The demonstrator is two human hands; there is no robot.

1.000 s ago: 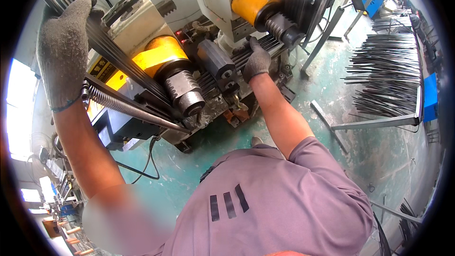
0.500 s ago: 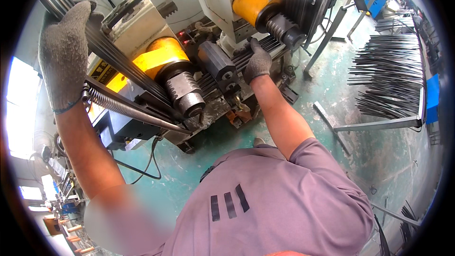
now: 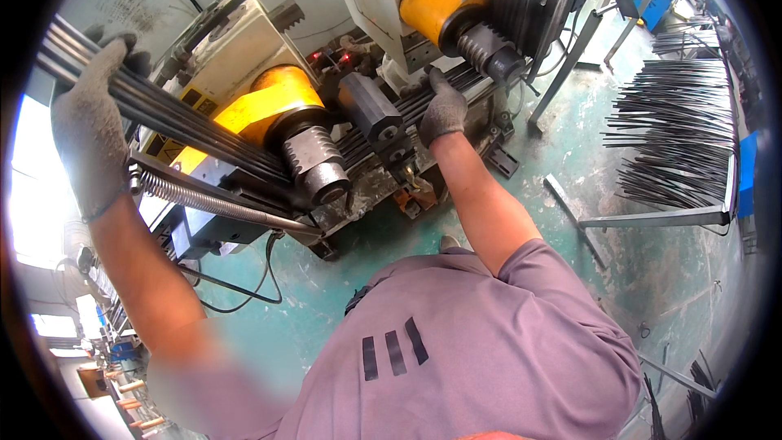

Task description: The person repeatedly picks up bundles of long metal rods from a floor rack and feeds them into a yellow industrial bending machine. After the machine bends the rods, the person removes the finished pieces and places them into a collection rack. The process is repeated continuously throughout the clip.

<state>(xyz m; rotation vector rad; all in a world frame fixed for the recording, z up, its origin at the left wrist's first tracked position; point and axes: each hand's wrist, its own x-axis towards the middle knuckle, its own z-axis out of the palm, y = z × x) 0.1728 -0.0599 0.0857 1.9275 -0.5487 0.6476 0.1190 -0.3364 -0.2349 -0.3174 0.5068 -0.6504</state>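
Note:
My left hand [image 3: 90, 134], in a grey work glove, is closed around a bundle of dark metal rods [image 3: 183, 110]. The bundle slants down to the right, toward a ribbed steel cylinder [image 3: 314, 155] on the machine's left yellow arm [image 3: 261, 110]. My right hand [image 3: 445, 110], also gloved, is closed over the middle stretch of rods [image 3: 414, 104], with its thumb along the top; its other fingers are mostly hidden. Those rods run between a dark angular block [image 3: 371, 106] and the right ribbed cylinder [image 3: 489, 53].
A coil spring [image 3: 199, 200] slopes below the left bundle. The right yellow arm [image 3: 423, 8] stands beside more upright rods [image 3: 515, 0]. Many cut rods lie on a metal rack [image 3: 652, 218] at the right. A black cable [image 3: 265, 277] hangs over the green floor.
My left hand has moved left and slightly down, swinging the bundle's upper end outward to a flatter slant. My right hand stays in the same place on the middle rods.

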